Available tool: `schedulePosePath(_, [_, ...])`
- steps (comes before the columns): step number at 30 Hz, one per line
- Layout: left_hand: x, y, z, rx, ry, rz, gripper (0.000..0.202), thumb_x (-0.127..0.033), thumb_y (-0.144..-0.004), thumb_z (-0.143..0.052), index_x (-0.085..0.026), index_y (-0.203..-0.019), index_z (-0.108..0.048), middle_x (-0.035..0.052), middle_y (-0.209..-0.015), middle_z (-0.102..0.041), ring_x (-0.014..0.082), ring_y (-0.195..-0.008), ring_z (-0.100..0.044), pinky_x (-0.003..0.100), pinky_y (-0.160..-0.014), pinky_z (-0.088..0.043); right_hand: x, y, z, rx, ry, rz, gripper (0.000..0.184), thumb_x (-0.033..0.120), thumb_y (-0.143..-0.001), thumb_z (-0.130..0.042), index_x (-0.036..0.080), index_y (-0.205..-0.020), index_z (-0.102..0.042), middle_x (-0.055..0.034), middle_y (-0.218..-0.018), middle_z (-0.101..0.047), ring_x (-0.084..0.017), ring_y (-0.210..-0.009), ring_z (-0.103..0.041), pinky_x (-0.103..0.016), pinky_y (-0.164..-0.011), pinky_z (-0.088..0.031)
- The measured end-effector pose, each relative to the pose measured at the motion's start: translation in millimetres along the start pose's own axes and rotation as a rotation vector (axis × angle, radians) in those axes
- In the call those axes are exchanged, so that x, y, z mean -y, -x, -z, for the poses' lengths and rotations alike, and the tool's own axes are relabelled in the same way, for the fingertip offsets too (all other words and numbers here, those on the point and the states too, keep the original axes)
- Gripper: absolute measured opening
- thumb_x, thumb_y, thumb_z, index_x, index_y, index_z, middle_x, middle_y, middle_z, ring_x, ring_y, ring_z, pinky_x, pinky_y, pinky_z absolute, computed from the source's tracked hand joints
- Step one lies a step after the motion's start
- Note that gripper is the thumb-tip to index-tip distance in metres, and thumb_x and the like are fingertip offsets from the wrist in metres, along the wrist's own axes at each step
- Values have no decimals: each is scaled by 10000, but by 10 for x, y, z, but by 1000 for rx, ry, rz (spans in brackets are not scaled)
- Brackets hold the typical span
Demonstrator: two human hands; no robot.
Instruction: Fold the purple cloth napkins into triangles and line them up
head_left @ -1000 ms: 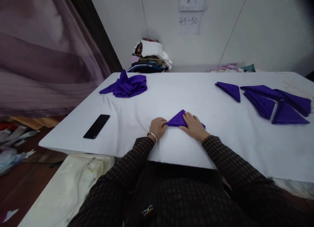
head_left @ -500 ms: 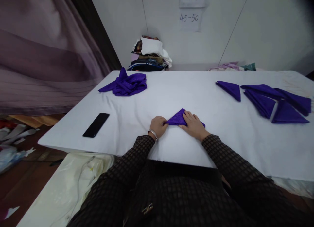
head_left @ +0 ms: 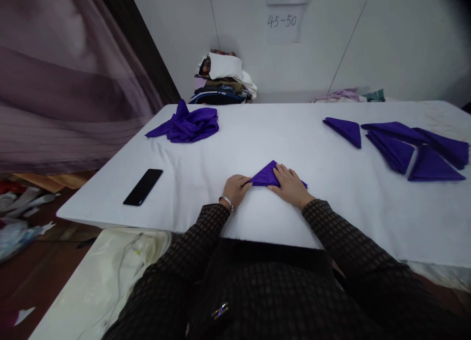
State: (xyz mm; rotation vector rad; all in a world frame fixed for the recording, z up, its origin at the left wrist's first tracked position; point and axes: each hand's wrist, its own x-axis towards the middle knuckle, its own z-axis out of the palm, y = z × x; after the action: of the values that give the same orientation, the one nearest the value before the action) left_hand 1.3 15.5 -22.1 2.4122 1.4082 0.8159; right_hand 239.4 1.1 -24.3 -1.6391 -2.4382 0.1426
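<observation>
A purple cloth (head_left: 265,175), folded into a triangle, lies on the white-covered table (head_left: 235,217) in front of me. Its left corner is pinched between the thumb and fingers of my left hand (head_left: 237,189), which wears a bracelet. My right hand (head_left: 293,185) rests flat over the cloth's right half with its fingers spread, hiding part of it; the right tip pokes out beside the hand. The cloth's point faces away from me.
Crumpled purple cloth (head_left: 193,124) lies back left, a black phone (head_left: 143,187) nearer. Several folded purple triangles (head_left: 434,166) are on the right, with one triangle (head_left: 345,130) apart. Behind the table stands a clothes pile (head_left: 222,80); a curtain (head_left: 73,80) hangs left.
The hands and cloth hold nearly the same place, the left hand turned very slightly. The whole view has shifted a little with my head.
</observation>
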Motion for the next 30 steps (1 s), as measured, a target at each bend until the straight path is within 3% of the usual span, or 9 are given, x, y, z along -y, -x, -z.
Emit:
schedulePosePath(13, [-5, -40, 55, 102, -133, -45, 171, -293, -843, -584, -256, -955, -708, 37, -942, -705, 208, -926, -609, 367, -845, -483, -9, 4, 3, 10, 19, 6, 778, 632, -898, -245, 87, -1451, -288, -170, -1520, -240, -293, -1403, -178, -464, -1103, -187])
schedulePosePath(30, [-57, -61, 21, 80, -194, -22, 124, -189, -831, -570, -215, -844, -691, 51, -856, -679, 209, -868, -590, 362, -792, -476, -3, 11, 3, 2, 12, 2, 765, 615, -903, -258, 87, -1456, -284, -171, -1518, -247, -291, -1403, -184, -470, -1103, -191])
